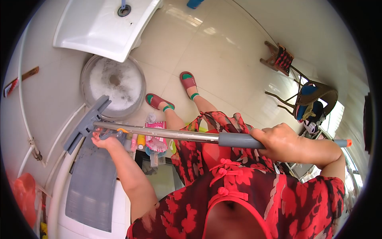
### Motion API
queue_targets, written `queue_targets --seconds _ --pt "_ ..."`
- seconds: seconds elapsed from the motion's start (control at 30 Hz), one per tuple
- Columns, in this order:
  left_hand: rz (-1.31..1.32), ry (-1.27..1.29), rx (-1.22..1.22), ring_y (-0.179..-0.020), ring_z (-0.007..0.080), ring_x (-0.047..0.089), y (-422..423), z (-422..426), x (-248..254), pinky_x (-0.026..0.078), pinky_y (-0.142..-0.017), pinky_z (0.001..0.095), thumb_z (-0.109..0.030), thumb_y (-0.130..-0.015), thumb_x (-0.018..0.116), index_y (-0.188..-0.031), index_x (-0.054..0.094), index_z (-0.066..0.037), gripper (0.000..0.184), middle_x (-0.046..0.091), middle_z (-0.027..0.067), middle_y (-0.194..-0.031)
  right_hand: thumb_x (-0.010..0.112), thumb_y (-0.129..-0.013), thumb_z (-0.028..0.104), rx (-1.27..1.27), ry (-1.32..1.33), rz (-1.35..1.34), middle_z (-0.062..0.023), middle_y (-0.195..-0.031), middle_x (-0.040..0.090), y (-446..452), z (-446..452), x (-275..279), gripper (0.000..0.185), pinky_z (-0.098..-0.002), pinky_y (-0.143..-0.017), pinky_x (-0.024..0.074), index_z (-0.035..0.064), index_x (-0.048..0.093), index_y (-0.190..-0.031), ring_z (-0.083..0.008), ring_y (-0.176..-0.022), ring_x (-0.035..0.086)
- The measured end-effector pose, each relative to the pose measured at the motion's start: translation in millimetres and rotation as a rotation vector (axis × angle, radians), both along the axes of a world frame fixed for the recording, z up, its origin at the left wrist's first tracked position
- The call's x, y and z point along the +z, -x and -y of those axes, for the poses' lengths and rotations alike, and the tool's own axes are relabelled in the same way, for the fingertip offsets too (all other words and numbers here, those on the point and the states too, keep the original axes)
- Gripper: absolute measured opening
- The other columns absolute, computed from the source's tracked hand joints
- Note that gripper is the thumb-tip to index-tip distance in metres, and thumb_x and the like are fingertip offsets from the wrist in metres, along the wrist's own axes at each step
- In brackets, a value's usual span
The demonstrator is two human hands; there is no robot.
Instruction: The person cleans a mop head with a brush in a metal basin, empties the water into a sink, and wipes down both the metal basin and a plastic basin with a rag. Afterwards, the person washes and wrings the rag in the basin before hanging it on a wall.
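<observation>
A mop with a grey head [86, 124] and a metal pole [171, 132] lies across the view in front of my body. My right hand [278, 141] is wrapped round the grey grip at the pole's far end, which has an orange tip. By the mop head, my left hand [105, 140] has its fingers curled at the grey lever under the pole, next to an orange clip. Part of that grasp is hidden. Below the head on the left stands a round basin [141, 93] of foamy, dirty water. The mop head overlaps its near rim.
A white sink [89, 36] juts out above the basin. Bottles and a pink packet [156, 137] sit beside my left forearm. A grey panel [90, 187] lies at lower left, near white pipes [55, 151]. Chairs [314, 97] stand right on the tiled floor [230, 71].
</observation>
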State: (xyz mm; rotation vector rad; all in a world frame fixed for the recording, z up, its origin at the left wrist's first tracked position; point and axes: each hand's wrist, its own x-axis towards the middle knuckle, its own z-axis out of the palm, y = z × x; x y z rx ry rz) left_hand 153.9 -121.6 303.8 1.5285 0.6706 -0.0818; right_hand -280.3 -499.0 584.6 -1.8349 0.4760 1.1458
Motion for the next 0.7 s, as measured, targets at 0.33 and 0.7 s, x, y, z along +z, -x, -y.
queue_targets --seconds 0.33,0.7 --pt "-0.628 0.203 -0.177 -0.102 0.0176 0.053 95.3 -40.2 -18.0 0.044 -0.092 0.0354 -0.029 -0.090 0.061 -0.110 0.056 -0.014 0.026 0.058 0.0019 -0.114 0.065 -0.074 0.014 -0.231 0.179 -0.396 -0.0183 -0.070 0.063 78.3 -3.7 76.4 0.032 -0.0492 -0.064 0.0493 0.0049 0.048 -0.100 -0.0399 -0.068 0.062" --pt "-0.873 0.219 -0.375 -0.094 0.0169 0.055 125.1 -27.1 -45.6 0.044 -0.091 0.0344 -0.021 -0.092 0.060 -0.113 0.058 -0.011 0.023 0.060 0.0015 -0.101 0.056 -0.073 0.002 -0.627 0.302 -0.886 -0.0138 -0.065 0.056 159.9 89.3 21.3 0.031 -0.0383 -0.047 0.0490 0.0036 0.052 -0.104 -0.0255 -0.050 0.059"
